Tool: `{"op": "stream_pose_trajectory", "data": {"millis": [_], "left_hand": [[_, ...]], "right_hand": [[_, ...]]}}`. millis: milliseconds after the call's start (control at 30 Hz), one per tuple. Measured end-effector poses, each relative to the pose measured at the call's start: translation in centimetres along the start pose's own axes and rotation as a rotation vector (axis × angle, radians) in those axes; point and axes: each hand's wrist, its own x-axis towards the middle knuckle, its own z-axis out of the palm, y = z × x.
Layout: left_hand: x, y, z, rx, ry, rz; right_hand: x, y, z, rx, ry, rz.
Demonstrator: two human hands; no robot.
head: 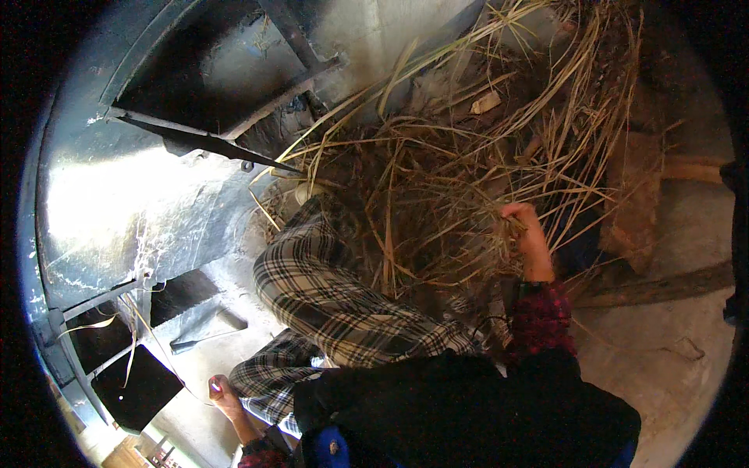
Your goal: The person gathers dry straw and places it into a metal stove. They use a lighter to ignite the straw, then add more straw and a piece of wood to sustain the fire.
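My right hand [525, 225] is closed around a bunch of dry stalks at the right side of a loose heap of straw [433, 193]. Low at the left, my left hand [221, 393] is curled near my knee, and a thin pale strand [153, 333] runs from it up to a metal bar; the fingers' hold on it is partly hidden. Long yellowish stalks [562, 88] fan out across the upper right of the heap. Plaid trousers [327, 292] cover my bent legs, which are against the heap's left side.
A bluish, worn structure [193, 216] with dark openings and metal bars [275, 102] stands at the left. At the right lie a brown board [635, 199] and a long timber [661, 286] on the floor. A pale chunk [485, 102] rests at the heap's top.
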Motion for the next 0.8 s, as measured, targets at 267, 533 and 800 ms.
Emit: {"op": "stream_pose_trajectory", "data": {"millis": [267, 533, 800], "left_hand": [[0.8, -1.3, -0.1, 0.010, -0.018, 0.140], [0.8, -1.6, 0.5, -0.072, -0.054, 0.176], [1.1, 4.5, -1.7, -0.051, -0.072, 0.219]], "right_hand": [[-7.7, -17.1, 2.6, -0.244, 0.166, -0.205], [-9.2, -19.8, 7.2, -0.417, 0.097, -0.438], [-9.8, -21.3, 18.4, -0.535, -0.330, -0.889]]}}
